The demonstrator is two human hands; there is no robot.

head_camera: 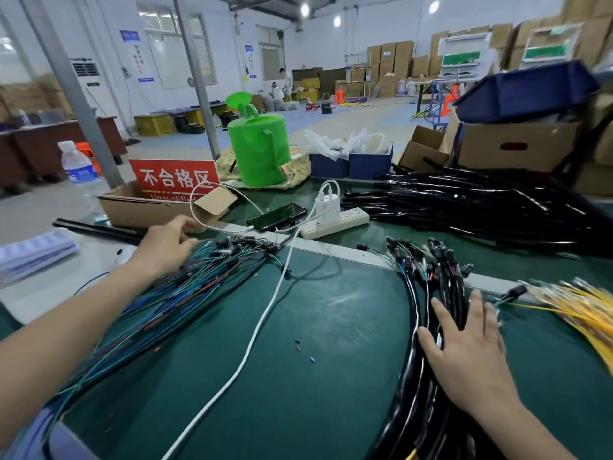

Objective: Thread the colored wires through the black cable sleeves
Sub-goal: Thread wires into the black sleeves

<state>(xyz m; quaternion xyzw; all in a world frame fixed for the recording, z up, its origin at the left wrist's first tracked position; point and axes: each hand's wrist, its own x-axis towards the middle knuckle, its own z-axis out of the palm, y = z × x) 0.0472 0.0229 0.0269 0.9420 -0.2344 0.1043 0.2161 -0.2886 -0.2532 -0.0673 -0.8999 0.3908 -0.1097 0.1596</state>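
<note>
Presently, the bundle of thin blue, green and red wires (159,310) is laid on the green-matted table (331,327) at the left. Its long axis runs from the near left edge diagonally away toward the centre, with the small black connector ends (238,244) at the far tip. The left hand (166,247) is placed over that far tip, fingers bent down toward the wires. Whether a wire is pinched cannot be told, as the fingertips are blurred. The right hand (467,353) is laid flat, fingers straight and spread, on a curved bundle of glossy black sleeved cables (444,277) at the right; nothing is gripped by it.

The loose pile of black cable sleeves (464,207) is stacked at the far right of the table, beyond the grey metal strip (348,250), well apart from both hands. The sleeves lie roughly left to right. The right hand is the nearer to this pile, while the wires are covered by the left hand.

It is judged that a wire is being selected. One sleeve must then be fetched, most readily by the right hand, and its open end aligned with the wire's axis.

A white charging cable (265,313) is trailed between the two bundles and could be snagged.
</note>
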